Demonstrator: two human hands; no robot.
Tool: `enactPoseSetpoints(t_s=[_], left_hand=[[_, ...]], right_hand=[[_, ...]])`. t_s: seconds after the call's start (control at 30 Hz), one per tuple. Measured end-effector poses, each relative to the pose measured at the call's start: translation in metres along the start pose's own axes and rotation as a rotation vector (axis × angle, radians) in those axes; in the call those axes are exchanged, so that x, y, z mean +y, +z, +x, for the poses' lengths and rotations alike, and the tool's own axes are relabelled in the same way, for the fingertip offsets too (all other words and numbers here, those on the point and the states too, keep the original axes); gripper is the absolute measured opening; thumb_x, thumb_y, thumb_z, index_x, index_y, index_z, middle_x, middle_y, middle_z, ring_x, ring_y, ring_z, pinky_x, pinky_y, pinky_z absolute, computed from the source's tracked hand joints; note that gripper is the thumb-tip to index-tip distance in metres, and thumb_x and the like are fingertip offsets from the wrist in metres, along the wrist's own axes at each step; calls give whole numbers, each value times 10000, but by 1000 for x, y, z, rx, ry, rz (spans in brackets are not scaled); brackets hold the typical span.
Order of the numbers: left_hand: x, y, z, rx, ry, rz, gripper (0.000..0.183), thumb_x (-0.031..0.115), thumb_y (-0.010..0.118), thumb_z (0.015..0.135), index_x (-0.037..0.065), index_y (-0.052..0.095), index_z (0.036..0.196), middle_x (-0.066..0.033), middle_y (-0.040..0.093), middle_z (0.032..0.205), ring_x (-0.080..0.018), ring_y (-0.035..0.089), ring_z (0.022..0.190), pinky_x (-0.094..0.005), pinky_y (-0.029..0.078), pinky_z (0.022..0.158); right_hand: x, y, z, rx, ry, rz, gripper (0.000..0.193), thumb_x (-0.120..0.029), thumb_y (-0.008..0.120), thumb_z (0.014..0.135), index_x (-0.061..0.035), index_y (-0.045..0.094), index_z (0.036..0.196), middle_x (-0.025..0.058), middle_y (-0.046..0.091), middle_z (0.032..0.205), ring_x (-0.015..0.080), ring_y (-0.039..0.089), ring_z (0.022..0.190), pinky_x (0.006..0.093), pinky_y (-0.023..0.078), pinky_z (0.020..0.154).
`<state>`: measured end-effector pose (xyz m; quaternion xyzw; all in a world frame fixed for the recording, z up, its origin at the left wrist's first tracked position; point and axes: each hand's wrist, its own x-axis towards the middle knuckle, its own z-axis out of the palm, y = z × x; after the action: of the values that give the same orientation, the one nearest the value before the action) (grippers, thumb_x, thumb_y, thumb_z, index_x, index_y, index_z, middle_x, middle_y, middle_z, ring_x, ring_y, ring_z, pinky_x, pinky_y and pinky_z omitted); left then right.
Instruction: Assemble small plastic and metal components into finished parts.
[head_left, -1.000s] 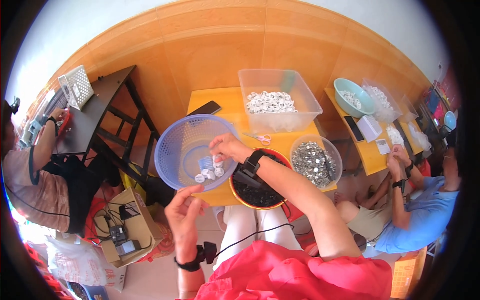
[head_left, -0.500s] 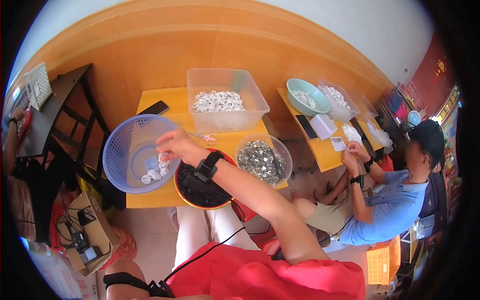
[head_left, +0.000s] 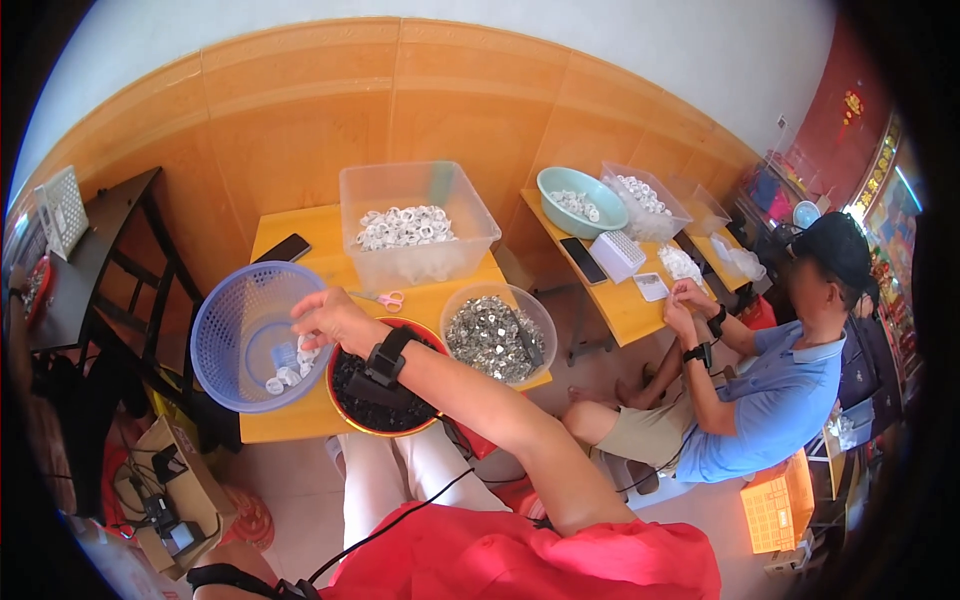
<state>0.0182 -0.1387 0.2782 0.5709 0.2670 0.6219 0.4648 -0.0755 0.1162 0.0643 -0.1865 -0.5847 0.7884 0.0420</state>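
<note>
My right hand, with a black strap and device on its wrist, hovers over the right rim of a purple perforated basket. Its fingers are loosely bent and apart, and I see nothing held between them. Just under the fingertips, several white ring-shaped parts lie in the basket. Below my wrist stands a red bowl with a yellow rim, filled with small black parts; my wrist partly covers it. My left arm shows only at the lower edge, and its hand is out of view.
On the yellow table stand a clear bin of white rings and a clear bowl of small metal parts. Pink-handled scissors and a phone lie there too. A person in a blue shirt sits at the right table.
The whole view has shifted, so the tables appear lower and further left. My right hand stays over the basket's right rim, and the white parts below it look unchanged.
</note>
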Motion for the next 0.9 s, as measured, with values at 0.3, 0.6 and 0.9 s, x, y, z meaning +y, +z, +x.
enactPoseSetpoints(t_s=[0.3, 0.6, 0.9], left_hand=[[2, -2, -20, -189, 179, -33, 56, 80, 639, 817, 37, 629, 784, -97, 585, 782, -245, 564, 736, -312, 474, 629], [-16, -28, -14, -505, 399, -45, 64, 90, 639, 822, 28, 644, 837, -117, 604, 807, -260, 589, 758, -330, 490, 645], [-10, -35, -23, -833, 549, 88, 104, 100, 639, 828, 19, 658, 890, -138, 622, 832, -275, 614, 780, -348, 507, 660]], right_hand=[[-3, 11, 0, -38, -5, -12, 250, 53, 668, 705, 35, 603, 946, 116, 574, 833, 192, 604, 713, 310, 582, 593], [4, 3, 10, -108, 3, -9, 249, 29, 648, 742, 24, 586, 983, 104, 588, 842, 167, 606, 704, 286, 570, 597], [10, -12, 3, -112, 37, 49, 294, -6, 660, 773, 1, 574, 1054, 75, 621, 876, 143, 622, 759, 254, 565, 646]])
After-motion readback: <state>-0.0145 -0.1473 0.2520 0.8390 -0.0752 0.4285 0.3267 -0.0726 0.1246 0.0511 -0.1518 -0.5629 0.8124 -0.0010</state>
